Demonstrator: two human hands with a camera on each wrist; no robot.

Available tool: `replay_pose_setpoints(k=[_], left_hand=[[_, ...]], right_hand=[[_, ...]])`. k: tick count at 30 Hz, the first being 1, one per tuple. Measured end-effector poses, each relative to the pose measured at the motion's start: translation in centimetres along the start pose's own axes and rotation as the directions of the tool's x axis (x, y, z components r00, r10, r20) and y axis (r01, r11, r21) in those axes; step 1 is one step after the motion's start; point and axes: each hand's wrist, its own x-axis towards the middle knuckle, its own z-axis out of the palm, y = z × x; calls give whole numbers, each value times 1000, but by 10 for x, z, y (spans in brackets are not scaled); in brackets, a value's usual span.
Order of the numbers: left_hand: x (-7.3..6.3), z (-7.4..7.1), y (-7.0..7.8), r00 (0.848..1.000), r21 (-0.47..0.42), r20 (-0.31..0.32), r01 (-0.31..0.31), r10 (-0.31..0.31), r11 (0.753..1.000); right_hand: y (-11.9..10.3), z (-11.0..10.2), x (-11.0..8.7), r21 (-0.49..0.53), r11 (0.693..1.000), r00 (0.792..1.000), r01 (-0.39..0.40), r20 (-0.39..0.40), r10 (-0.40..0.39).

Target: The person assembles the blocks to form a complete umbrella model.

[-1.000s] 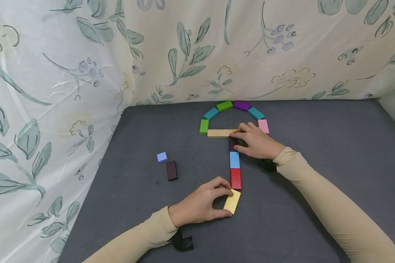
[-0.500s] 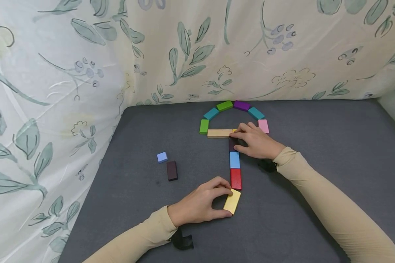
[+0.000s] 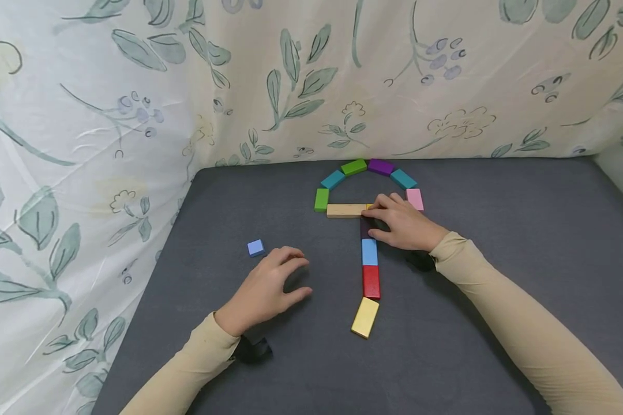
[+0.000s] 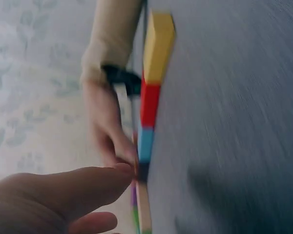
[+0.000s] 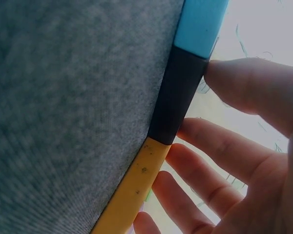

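Observation:
My right hand (image 3: 407, 226) rests on the row of blocks, its thumb and index finger touching a dark block (image 5: 178, 95). Its other fingers lie along a yellow-orange block (image 5: 136, 187) in the right wrist view. My left hand (image 3: 267, 288) is over the table's left part, fingers loosely bent with nothing between them. Beyond its knuckles sits a small blue block (image 3: 256, 248). From the dark block a line runs toward me: a light blue block (image 3: 370, 252), a red block (image 3: 371, 281) and a tilted pale yellow block (image 3: 366, 317).
An arch of green, teal, purple and pink blocks (image 3: 381, 167) stands near the far edge of the dark grey table (image 3: 472, 357). A tan block (image 3: 345, 211) lies across its base. Behind hangs a patterned curtain (image 3: 311, 80).
My left hand has let go of the pale yellow block and moved left, covering the loose dark block that showed there before. My right hand has stayed in place.

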Motion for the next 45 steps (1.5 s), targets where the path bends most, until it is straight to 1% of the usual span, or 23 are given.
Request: replay_pose_setpoints(k=[2,6,10,15,19,22,30,34,39,45], left_hand=[[-6,-4,-10,999,37,-23,30,-29,999],[-19,-10,-28,996,72,-49,79,-76,994],[-29,-12,-40,995,84,-56,88,-83,993],[-34,-13,-47,996,88,-36,87,-84,992],[-33,-14,-49,995,63,3,101,-102,993],[-32,-15,-51,994,36,16,110,-111,993],[-27,-18,-55,994,20,11,104,-104,994],[-26,-17,-56,994,16,-5,112,-112,994],[-25,-14,-49,993,-6,-14,115,-115,993],[-23,-6,-32,996,-28,-22,84,-85,996]], right_hand=[[0,0,0,-1,1000,1000,-1,-1,1],[0,1,1,-2,1000,1000,-2,-5,2],[0,1,2,-4,1000,1000,-6,-5,6],[-1,1,3,-1,1000,1000,-13,-7,13],[-1,-1,4,3,1000,1000,-13,-10,13],[-1,-1,5,5,1000,1000,-12,-10,12],[1,-3,7,12,1000,1000,-17,-10,17],[2,-1,8,9,1000,1000,-14,-14,15],[3,0,8,4,1000,1000,-17,-10,17],[2,0,8,4,1000,1000,-12,-10,12]])
